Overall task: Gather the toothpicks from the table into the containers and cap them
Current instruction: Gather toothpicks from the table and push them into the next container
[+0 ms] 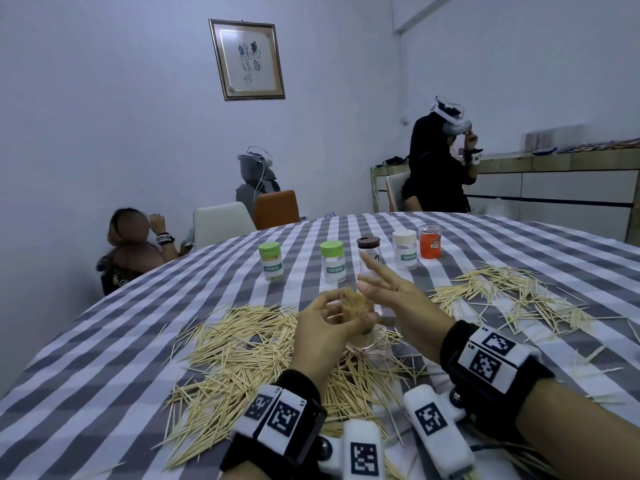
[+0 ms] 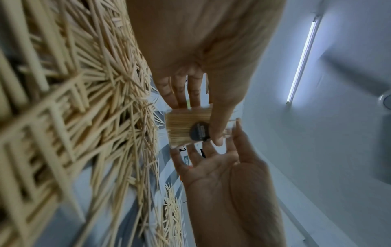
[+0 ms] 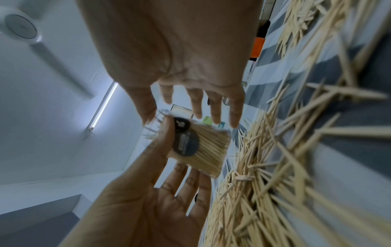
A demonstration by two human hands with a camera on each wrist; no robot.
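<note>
Head view hides it; wrist views show left hand [image 3: 148, 205] gripping a toothpick-filled jar [image 3: 203, 148]; right hand [image 3: 180, 55] spread, empty.

Pale matt wooden toothpicks [image 1: 239, 351] are lying on grey-and-white checked woven cloth [image 1: 104, 341]; at twelve o'clock, glossy clear plastic jars [image 1: 333, 261] are standing.

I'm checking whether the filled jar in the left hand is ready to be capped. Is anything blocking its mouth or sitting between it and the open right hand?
Toothpick tips stick out past the mouth of the clear jar gripped by the left hand. Nothing separates it from the open right hand. No cap is visible in either hand.
</note>
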